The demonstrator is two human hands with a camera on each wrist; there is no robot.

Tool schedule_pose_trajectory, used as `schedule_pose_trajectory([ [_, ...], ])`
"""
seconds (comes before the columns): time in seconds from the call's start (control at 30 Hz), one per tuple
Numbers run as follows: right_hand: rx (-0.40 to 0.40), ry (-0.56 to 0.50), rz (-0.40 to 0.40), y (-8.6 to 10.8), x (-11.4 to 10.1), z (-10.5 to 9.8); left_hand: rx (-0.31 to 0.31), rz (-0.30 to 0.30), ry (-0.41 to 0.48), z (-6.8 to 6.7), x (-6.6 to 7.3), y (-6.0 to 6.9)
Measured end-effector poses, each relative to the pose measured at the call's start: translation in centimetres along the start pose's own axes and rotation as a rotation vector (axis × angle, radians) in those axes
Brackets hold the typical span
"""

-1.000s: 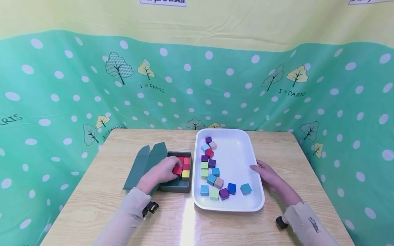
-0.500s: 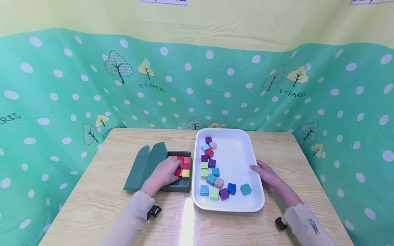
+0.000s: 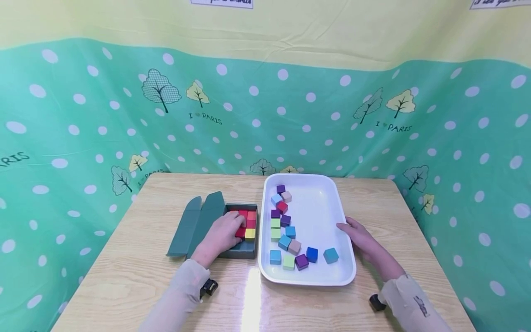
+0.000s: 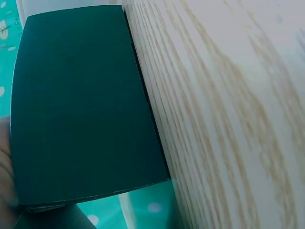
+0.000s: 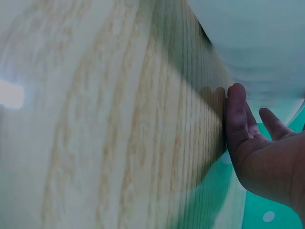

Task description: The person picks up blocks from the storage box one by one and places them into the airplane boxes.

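Observation:
My left hand (image 3: 222, 232) reaches into a dark green box (image 3: 242, 254), its thumb and fingers bent around a red cube (image 3: 240, 233). Other red cubes and a yellow cube (image 3: 250, 234) sit beside it there; the hand covers part of the box. In the left wrist view the green box side (image 4: 86, 105) hides most of the hand. My right hand (image 3: 360, 236) holds the right rim of a white tray (image 3: 351, 272), thumb over the edge and fingers outside. In the right wrist view the right hand (image 5: 262, 148) lies low against the table beside the tray.
Several cubes in purple, green, blue, pink and red lie in the tray, mostly along its left and near sides; a teal cube (image 3: 331, 255) is near the right. The box's open lid (image 3: 192, 228) spreads leftward on the wooden table (image 3: 307, 309). A patterned cloth (image 3: 265, 110) hangs behind.
My left hand has shifted slightly to the right and settled lower over the red cubes in the box. The right hand and the tray have stayed in place.

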State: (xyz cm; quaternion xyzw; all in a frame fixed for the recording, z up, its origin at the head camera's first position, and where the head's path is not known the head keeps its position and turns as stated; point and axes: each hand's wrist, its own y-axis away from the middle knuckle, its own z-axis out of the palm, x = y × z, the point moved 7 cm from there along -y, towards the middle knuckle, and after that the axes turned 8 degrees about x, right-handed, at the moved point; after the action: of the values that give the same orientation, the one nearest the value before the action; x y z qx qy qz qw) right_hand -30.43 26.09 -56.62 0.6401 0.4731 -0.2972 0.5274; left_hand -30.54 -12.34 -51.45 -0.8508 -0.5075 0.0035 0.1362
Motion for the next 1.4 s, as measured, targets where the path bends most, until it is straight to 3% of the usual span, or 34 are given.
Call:
schedule_pose_trajectory([
  [0.27,0.021,0.001,0.001,-0.2,0.1,-0.1,0.016,0.013,0.016,-0.2,0.1,-0.1],
  [0.43,0.023,0.003,0.006,-0.1,0.1,-0.1,0.006,-0.036,0.124,-2.1,0.6,-0.7],
  [0.53,0.022,0.007,0.010,-0.1,0.0,-0.2,0.014,-0.085,0.216,-3.9,1.5,-2.1],
  [0.63,0.027,0.007,0.007,-0.1,-0.2,-0.4,0.068,-0.155,0.277,-5.7,3.0,-4.5],
  [0.7,0.033,0.003,0.008,-0.1,-0.3,-0.5,0.107,-0.195,0.278,-6.1,4.2,-6.3],
  [0.8,0.032,0.001,0.012,-0.2,-0.4,-0.5,0.122,-0.234,0.234,-5.4,5.9,-8.7],
  [1.0,0.012,0.024,0.013,-0.5,0.0,-0.3,0.005,-0.314,0.041,-1.7,7.8,-11.7],
  [1.2,0.018,0.025,0.012,-0.6,0.1,-0.3,-0.098,-0.364,-0.110,0.8,8.3,-12.9],
  [1.4,0.018,0.035,0.019,-0.7,0.0,-0.5,-0.128,-0.375,-0.216,2.9,8.4,-13.8],
])
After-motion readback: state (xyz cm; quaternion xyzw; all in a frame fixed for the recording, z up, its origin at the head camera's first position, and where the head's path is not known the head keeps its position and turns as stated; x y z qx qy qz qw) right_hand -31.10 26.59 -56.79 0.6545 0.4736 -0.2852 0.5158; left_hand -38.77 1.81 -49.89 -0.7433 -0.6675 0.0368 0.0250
